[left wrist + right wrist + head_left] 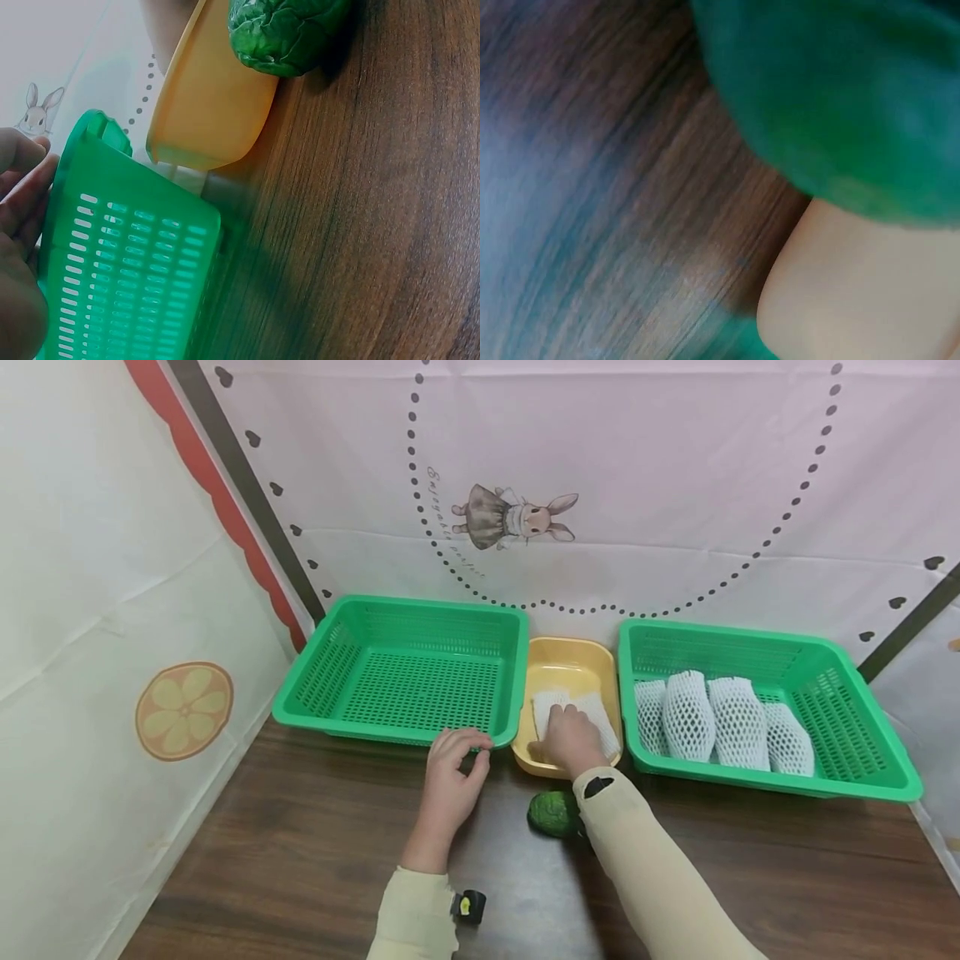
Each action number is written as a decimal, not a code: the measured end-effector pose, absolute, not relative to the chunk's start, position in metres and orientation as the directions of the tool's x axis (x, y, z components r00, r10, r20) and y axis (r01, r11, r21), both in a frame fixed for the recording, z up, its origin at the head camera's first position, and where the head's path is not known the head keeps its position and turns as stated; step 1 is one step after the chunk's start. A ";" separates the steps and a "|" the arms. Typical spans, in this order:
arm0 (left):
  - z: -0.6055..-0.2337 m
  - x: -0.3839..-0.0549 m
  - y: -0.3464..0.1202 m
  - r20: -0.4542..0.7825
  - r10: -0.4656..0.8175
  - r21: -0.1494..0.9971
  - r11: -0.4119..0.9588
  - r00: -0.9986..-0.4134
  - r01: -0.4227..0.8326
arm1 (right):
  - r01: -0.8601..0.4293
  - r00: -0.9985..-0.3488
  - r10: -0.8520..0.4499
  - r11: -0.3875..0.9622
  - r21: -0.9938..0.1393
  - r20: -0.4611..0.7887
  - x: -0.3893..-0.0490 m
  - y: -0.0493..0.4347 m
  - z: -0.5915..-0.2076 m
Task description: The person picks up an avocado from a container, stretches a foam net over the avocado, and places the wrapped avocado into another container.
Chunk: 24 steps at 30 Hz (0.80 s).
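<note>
My right hand (pixel 573 742) reaches into a small yellow tray (pixel 573 652) with bent fingers and touches the white foam nets (pixel 596 714) lying there; its fingertips are hidden. My left hand (pixel 452 777) is at the front right corner of the left green basket (pixel 300 717), fingers loosely bent by the rim and holding nothing visible. In front of the tray, on the table, lies a dark green, wrinkled vegetable like a small cabbage (pixel 552 814), partly behind my right wrist. In the right wrist view this green vegetable (pixel 840 105) shows large and blurred.
At the right stands another green basket (pixel 862 735), where several items in white foam nets (pixel 688 717) lie side by side. No items show in the left basket. A printed cloth (pixel 675 468) hangs behind the containers. The brown wooden table (pixel 300 843) extends in front.
</note>
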<state>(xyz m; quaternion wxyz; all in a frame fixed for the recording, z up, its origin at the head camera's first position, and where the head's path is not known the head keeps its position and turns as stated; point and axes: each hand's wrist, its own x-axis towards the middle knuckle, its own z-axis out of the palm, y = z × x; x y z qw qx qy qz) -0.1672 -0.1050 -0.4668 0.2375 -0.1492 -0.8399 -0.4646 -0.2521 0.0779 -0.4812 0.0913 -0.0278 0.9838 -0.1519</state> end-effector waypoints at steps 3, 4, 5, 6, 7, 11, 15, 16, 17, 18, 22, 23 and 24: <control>-0.466 -0.167 -0.104 0.539 0.034 0.711 0.518 -0.842 0.476 | -0.030 -0.981 -0.086 0.954 -0.300 -0.176 -0.254 0.081 -0.482; -0.465 -0.167 -0.104 0.541 0.035 0.710 0.517 -0.840 0.478 | -0.034 -0.981 -0.090 0.952 -0.304 -0.173 -0.255 0.082 -0.482; -0.465 -0.167 -0.104 0.543 0.034 0.709 0.516 -0.839 0.480 | -0.042 -0.981 -0.098 0.950 -0.311 -0.168 -0.255 0.083 -0.482; -0.465 -0.166 -0.104 0.543 0.033 0.709 0.518 -0.839 0.479 | -0.047 -0.982 -0.104 0.946 -0.322 -0.161 -0.255 0.084 -0.482; -0.464 -0.166 -0.104 0.544 0.032 0.708 0.518 -0.838 0.480 | -0.049 -0.983 -0.105 0.943 -0.330 -0.152 -0.255 0.085 -0.482; -0.465 -0.166 -0.103 0.546 0.034 0.705 0.521 -0.837 0.481 | -0.048 -0.991 -0.094 0.920 -0.388 -0.100 -0.254 0.090 -0.479; -0.466 -0.167 -0.103 0.558 0.039 0.699 0.515 -0.829 0.495 | -0.029 -0.998 -0.053 0.879 -0.476 -0.038 -0.253 0.094 -0.472; -0.466 -0.167 -0.104 0.559 0.040 0.699 0.514 -0.828 0.497 | -0.022 -0.999 -0.042 0.861 -0.508 -0.028 -0.253 0.094 -0.470; -0.467 -0.167 -0.104 0.563 0.040 0.698 0.512 -0.825 0.501 | -0.017 -0.999 -0.032 0.843 -0.537 -0.019 -0.252 0.094 -0.467; -0.468 -0.167 -0.105 0.566 0.042 0.695 0.512 -0.823 0.504 | -0.011 -1.000 -0.023 0.820 -0.572 -0.015 -0.251 0.094 -0.464; -0.469 -0.168 -0.105 0.565 0.046 0.697 0.508 -0.824 0.506 | 0.008 -1.000 0.017 0.708 -0.706 0.006 -0.245 0.097 -0.454; -0.469 -0.168 -0.105 0.565 0.048 0.696 0.508 -0.823 0.508 | 0.007 -1.000 0.027 0.685 -0.729 0.016 -0.243 0.099 -0.452; -0.469 -0.168 -0.106 0.565 0.053 0.696 0.505 -0.823 0.510 | 0.014 -0.999 0.045 0.659 -0.752 0.021 -0.240 0.100 -0.450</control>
